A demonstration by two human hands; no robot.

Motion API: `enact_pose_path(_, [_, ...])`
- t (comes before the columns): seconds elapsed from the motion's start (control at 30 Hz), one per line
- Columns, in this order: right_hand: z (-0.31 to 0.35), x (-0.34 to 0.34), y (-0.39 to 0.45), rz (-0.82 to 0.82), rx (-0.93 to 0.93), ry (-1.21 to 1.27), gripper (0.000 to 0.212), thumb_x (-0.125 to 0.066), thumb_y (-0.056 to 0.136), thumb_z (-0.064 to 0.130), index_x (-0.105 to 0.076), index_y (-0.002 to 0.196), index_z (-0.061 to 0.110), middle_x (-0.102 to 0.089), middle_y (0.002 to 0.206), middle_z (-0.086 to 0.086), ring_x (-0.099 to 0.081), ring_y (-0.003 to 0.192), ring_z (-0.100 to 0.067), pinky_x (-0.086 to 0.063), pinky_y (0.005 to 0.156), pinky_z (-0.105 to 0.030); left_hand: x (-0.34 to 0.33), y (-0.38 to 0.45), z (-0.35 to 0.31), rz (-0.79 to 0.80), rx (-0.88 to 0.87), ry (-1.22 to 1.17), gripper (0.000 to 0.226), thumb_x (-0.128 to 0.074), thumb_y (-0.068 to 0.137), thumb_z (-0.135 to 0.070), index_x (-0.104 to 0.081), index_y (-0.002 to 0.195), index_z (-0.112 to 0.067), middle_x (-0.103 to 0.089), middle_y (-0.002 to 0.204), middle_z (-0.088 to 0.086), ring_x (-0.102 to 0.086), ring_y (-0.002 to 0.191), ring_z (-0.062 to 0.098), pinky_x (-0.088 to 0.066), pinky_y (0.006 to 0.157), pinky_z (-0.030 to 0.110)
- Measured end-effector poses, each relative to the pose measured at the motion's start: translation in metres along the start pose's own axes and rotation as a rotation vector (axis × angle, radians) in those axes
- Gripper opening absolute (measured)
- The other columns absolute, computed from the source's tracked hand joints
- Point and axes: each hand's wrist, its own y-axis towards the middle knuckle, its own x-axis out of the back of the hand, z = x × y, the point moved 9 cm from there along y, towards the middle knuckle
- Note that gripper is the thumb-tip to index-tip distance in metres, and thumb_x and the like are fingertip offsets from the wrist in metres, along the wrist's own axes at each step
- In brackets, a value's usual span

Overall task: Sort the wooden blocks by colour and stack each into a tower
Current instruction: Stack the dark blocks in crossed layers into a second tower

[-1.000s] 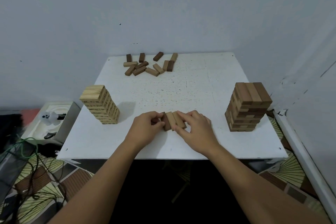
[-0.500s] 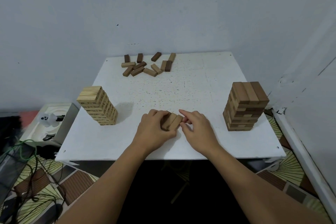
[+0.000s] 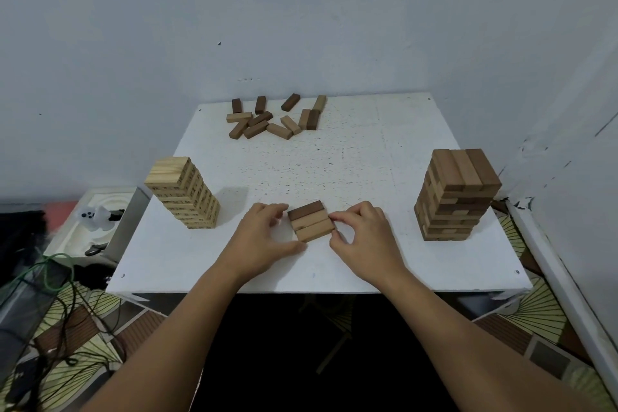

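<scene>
Three brown blocks (image 3: 311, 221) lie side by side as a flat row near the table's front edge, the far one darkest. My left hand (image 3: 264, 237) pinches the row's left end and my right hand (image 3: 363, 237) pinches its right end. A tower of pale blocks (image 3: 182, 192) stands at the left. A taller tower of brown blocks (image 3: 456, 196) stands at the right. Several loose brown and tan blocks (image 3: 274, 119) lie scattered at the table's far edge.
The white square table (image 3: 351, 160) stands in a corner, with walls behind and to the right. A white box with small items (image 3: 97, 221) sits low beside the table's left edge. Cables (image 3: 50, 278) trail on the patterned floor at the left.
The three blocks have turned from pointing away from me to lying crosswise, squared into a neat row. Both hands have shifted to the row's ends.
</scene>
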Motion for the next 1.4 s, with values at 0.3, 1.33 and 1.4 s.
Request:
enact_pose_path(0.3, [0.0,0.001,-0.001,-0.006,0.0,0.01,0.034,-0.07,0.091,0.035,-0.07,0.124,0.03,-0.047,0.109,0.014,-0.043,0.107,-0.008,-0.039,0.097,-0.024,0.001,0.004,0.006,0.013,0.021,-0.094,0.077,-0.092,0.075,-0.03,-0.055,0.143,-0.031,-0.058,0.119,-0.011,-0.054,0.108,-0.004,-0.038,0.086,0.006])
enact_pose_path(1.33, [0.003,-0.003,0.0,0.02,0.017,-0.074,0.046,-0.066,0.091,0.046,-0.064,0.137,0.037,-0.037,0.115,0.015,-0.032,0.109,-0.009,-0.035,0.107,-0.031,0.007,-0.003,0.014,-0.123,0.025,-0.233,0.034,-0.091,0.075,-0.02,-0.077,0.104,-0.03,-0.062,0.114,-0.012,-0.056,0.105,-0.007,-0.039,0.085,0.003])
enact_pose_path(1.4, [0.004,-0.002,0.0,0.026,0.012,-0.076,0.048,-0.066,0.091,0.046,-0.062,0.138,0.037,-0.037,0.117,0.014,-0.035,0.111,-0.011,-0.035,0.107,-0.03,0.008,-0.004,0.014,-0.125,0.031,-0.231,0.036,-0.091,0.075,-0.021,-0.076,0.107,-0.029,-0.062,0.114,-0.012,-0.056,0.105,-0.007,-0.04,0.085,0.003])
